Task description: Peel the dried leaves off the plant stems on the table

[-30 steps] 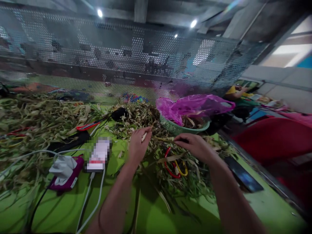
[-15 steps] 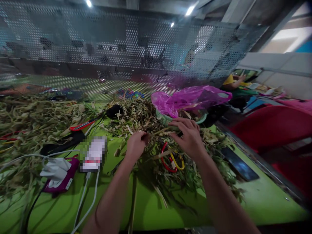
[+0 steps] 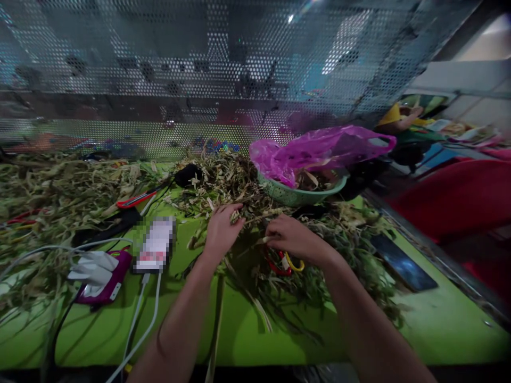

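Observation:
In the head view my left hand (image 3: 223, 230) is closed, fingers curled round a small tuft of dried plant bits (image 3: 236, 217). Just right of it, my right hand (image 3: 293, 238) pinches the pale end of a dried stalk (image 3: 261, 241) between thumb and fingers. Both hands are low over a heap of dry stems and leaves (image 3: 295, 292) on the green table (image 3: 247, 351). Partly hidden beneath my right hand are a red loop (image 3: 275, 267) and a yellow loop (image 3: 296, 264), perhaps tool handles.
Behind my hands stands a green basket (image 3: 293, 197) with a purple plastic bag (image 3: 319, 154) over it. A dark phone (image 3: 403, 263) lies at right. Left are a lit phone (image 3: 155, 244), a purple power block (image 3: 106, 282), white cables and a red cutter (image 3: 137, 200). Perforated metal (image 3: 179, 69) rises behind.
My right hand has come down and left from near the basket, and its fingers have closed on a stalk. My left hand has turned slightly. The view has tilted a little downward.

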{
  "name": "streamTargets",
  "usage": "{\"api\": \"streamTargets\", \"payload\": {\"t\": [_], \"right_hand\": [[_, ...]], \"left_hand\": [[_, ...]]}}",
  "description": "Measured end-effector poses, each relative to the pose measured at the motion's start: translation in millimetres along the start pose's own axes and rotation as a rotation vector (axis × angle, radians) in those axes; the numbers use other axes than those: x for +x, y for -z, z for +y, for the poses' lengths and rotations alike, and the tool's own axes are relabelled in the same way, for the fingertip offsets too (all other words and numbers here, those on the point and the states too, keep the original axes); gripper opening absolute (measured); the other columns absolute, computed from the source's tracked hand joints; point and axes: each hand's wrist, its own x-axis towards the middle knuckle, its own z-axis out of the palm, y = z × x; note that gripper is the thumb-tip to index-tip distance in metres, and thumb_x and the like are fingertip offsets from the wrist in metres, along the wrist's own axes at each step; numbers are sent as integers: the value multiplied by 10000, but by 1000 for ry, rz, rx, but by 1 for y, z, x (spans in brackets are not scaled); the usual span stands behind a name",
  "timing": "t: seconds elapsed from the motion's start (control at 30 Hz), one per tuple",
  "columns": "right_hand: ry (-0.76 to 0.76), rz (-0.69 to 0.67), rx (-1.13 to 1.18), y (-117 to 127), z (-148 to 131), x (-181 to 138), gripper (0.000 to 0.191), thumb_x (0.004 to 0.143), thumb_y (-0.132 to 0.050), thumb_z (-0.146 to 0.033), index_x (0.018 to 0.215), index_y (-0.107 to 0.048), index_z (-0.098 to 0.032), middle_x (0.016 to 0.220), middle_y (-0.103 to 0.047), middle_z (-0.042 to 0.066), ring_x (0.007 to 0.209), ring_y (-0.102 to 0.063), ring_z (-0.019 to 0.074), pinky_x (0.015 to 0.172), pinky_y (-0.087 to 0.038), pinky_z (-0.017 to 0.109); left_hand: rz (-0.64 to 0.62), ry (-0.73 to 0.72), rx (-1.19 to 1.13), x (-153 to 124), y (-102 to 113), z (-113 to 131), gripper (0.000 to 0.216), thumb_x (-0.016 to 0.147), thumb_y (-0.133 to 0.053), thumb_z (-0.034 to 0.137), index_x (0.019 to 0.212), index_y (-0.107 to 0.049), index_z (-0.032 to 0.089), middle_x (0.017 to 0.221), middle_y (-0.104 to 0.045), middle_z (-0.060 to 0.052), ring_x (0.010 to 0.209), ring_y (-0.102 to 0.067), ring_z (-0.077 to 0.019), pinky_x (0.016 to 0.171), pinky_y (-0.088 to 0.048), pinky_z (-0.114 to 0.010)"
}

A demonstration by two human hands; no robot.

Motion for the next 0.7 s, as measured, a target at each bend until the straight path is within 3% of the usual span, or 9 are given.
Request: {"api": "streamTargets", "payload": {"t": [0.13, 0.3, 0.4, 0.47, 0.57, 0.7], "right_hand": [[-35, 156, 177, 13, -6, -5, 181, 863, -521, -300, 834, -671, -204, 814, -654, 31, 850, -558, 180, 763, -387, 261], [-122, 311, 453, 14, -8, -9, 284, 871, -492, -410, 805, -642, -178, 740, -614, 11, 745, -555, 155, 686, -416, 242], [-165, 339, 573, 13, -9, -9, 309, 850, -505, -446, 801, -642, -173, 740, -625, 7, 729, -562, 155, 676, -434, 244], [-174, 428, 595, 15, -10, -9, 288, 844, -513, -430, 845, -659, -182, 807, -658, 19, 782, -585, 170, 721, -445, 257], [-201, 683, 585, 20, -8, -12, 277, 852, -508, -400, 979, -654, -203, 965, -662, 47, 899, -587, 192, 806, -443, 288], [-278, 952, 694, 21, 1, -13, 289, 851, -522, -398, 1050, -618, -211, 959, -633, 44, 875, -567, 177, 790, -443, 292]], "left_hand": [[-18, -141, -39, -4, 2, 19, 257, 747, -629, 221, 990, -686, 281, 1047, -671, -45, 1051, -542, -220, 994, -322, -363], [-116, -186, -76, -11, -7, 31, 157, 743, -641, 253, 882, -714, 264, 870, -698, -61, 894, -562, -223, 868, -380, -356], [-90, -182, -74, -15, -15, 29, 128, 732, -628, 206, 814, -712, 256, 829, -687, -61, 855, -555, -215, 842, -386, -349], [-34, -108, -115, -16, -21, 26, 87, 733, -624, 222, 758, -706, 238, 796, -667, -56, 829, -549, -201, 811, -392, -324], [-25, 171, -283, -17, -26, 20, 176, 736, -628, 345, 700, -696, 187, 704, -614, -36, 698, -513, -154, 673, -387, -260], [-37, 510, -625, -16, -27, 16, 300, 679, -671, 406, 814, -709, 141, 695, -612, -21, 612, -463, -101, 586, -351, -208]]}}
